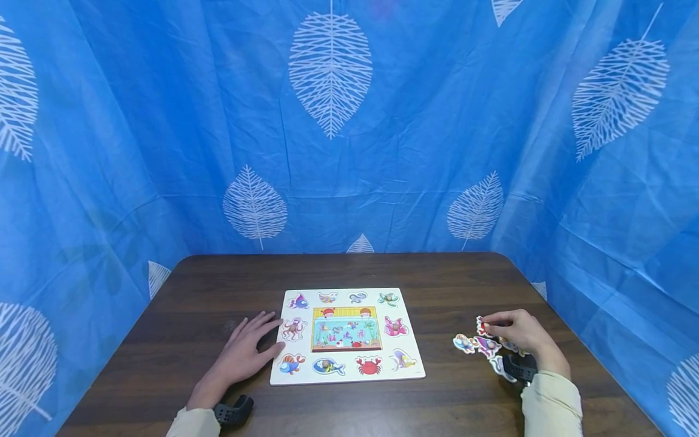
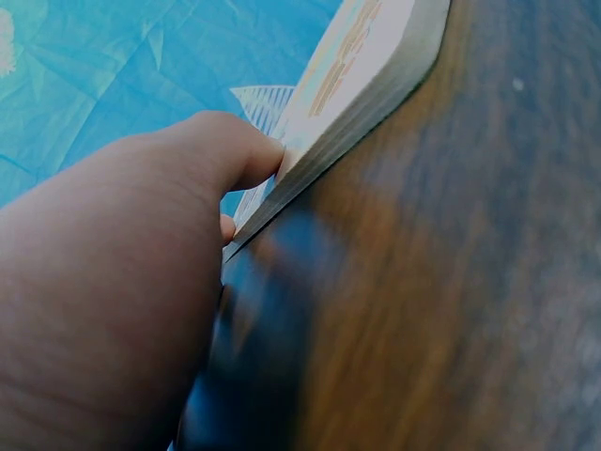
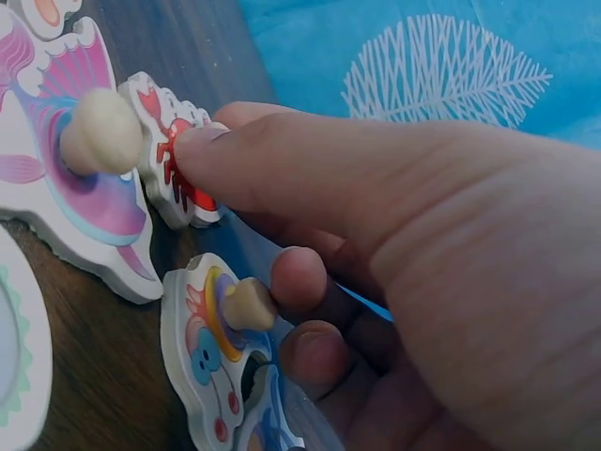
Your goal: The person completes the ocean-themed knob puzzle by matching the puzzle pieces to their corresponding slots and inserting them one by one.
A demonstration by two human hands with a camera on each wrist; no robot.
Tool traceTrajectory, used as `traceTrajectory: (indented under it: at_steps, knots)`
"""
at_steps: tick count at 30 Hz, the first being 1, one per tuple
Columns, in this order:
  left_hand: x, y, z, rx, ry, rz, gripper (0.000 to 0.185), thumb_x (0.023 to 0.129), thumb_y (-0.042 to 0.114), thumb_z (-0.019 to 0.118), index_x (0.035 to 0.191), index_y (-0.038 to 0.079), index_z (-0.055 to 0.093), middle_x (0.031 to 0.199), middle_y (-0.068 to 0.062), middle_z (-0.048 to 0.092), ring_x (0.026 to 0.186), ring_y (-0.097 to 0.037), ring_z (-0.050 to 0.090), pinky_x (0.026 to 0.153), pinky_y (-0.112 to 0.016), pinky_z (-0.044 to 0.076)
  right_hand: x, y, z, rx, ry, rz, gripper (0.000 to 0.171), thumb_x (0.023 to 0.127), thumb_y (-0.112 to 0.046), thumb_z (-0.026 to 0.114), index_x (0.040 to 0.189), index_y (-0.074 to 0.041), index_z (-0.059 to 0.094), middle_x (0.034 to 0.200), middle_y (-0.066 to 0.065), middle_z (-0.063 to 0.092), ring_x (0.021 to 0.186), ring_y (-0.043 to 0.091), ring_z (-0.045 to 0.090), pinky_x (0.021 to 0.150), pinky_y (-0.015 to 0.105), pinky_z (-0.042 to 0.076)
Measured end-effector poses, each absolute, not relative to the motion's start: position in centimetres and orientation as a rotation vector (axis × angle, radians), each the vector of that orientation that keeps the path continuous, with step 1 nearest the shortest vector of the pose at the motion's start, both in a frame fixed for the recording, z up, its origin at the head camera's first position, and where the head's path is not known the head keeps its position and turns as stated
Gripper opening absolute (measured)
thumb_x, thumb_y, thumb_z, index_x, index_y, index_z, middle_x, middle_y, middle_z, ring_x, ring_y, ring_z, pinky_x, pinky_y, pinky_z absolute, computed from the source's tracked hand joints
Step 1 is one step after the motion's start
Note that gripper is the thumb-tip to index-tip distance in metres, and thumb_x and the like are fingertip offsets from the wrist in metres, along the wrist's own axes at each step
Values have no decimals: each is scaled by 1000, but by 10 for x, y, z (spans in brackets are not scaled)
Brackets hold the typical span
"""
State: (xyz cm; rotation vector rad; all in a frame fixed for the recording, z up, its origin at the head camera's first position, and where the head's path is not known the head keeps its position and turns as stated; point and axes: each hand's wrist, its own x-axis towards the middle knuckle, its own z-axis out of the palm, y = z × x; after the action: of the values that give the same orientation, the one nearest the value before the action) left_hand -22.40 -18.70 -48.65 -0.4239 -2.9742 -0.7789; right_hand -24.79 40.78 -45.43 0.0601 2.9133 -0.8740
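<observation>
The red-and-white puzzle piece (image 1: 480, 326) sits at the top of a small cluster on the table (image 1: 469, 273), right of the puzzle board (image 1: 415, 364). The right hand (image 1: 519, 334) pinches it between fingertip and thumb. Lifting it straight up, I'd say, would keep the neighbours undisturbed. The left hand (image 1: 243, 352) lies flat, fingers spread, thumb against the board's left edge. I count about five loose pieces; the board shows ten animal pictures around one centre scene.
</observation>
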Motion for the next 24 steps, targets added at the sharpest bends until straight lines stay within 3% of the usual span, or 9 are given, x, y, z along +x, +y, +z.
traceTrajectory:
  at_steps: [7, 16, 24]
  knots:
    - [-225, -188, -487, -430, -2975, -781, 59, 97, 48, 68, 146, 15, 59, 158, -18, 46, 152, -42, 33, 122, -69, 18, -247, 407, -454, 87, 2889, -886, 38, 96, -31, 74, 122, -3, 74, 115, 21, 73, 91, 25, 61, 74, 38, 52]
    - [-225, -188, -487, -431, -2974, -784, 59, 97, 47, 68, 146, 15, 59, 158, -18, 46, 152, -42, 33, 122, -69, 18, -247, 404, -453, 90, 2908, -844, 38, 96, -34, 74, 119, -4, 75, 115, 23, 71, 96, 30, 62, 83, 54, 57]
    - [-226, -188, -489, -431, -2966, -787, 59, 97, 48, 67, 146, 15, 59, 158, -18, 47, 152, -42, 33, 122, -69, 18, -248, 400, -450, 122, 2913, -897, 37, 96, -35, 74, 119, -6, 75, 116, 22, 70, 96, 30, 61, 78, 47, 57]
